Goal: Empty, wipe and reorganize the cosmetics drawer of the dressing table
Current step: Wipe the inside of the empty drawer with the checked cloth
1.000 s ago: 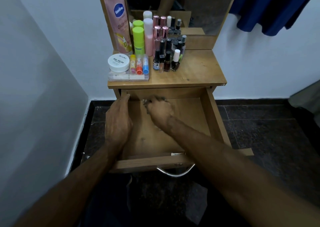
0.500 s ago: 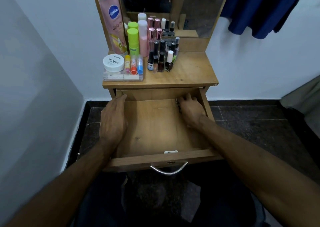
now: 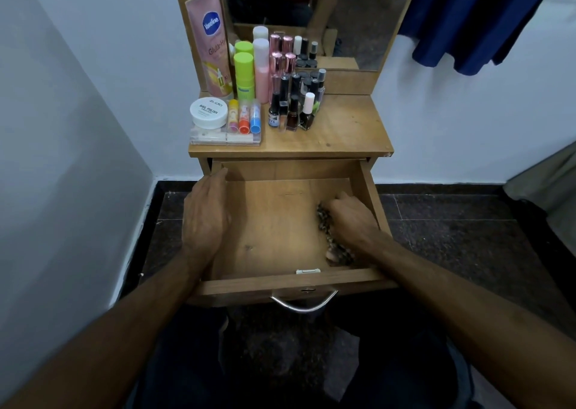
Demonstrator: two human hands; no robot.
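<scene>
Drawer [image 3: 280,285] — pulled out, emptied, metal handle nearest, wooden floor bare.
Right hand [image 3: 352,221] — inside at the right wall, fingers curled round a dark mottled cloth [image 3: 325,224], pressing it to the floor.
Left hand [image 3: 204,221] — flat, fingers straight, resting on the left wall.
Tabletop [image 3: 346,128] beyond — clear tray [image 3: 224,137] with white jar [image 3: 208,112] and three small tubes; nail polish bottles [image 3: 293,112], green, pink bottles and lotion tube [image 3: 210,40] before the mirror.
Risk, judged: hard wiping jolts the table, toppling the crowded bottles — or leaves the far corners dusty.
</scene>
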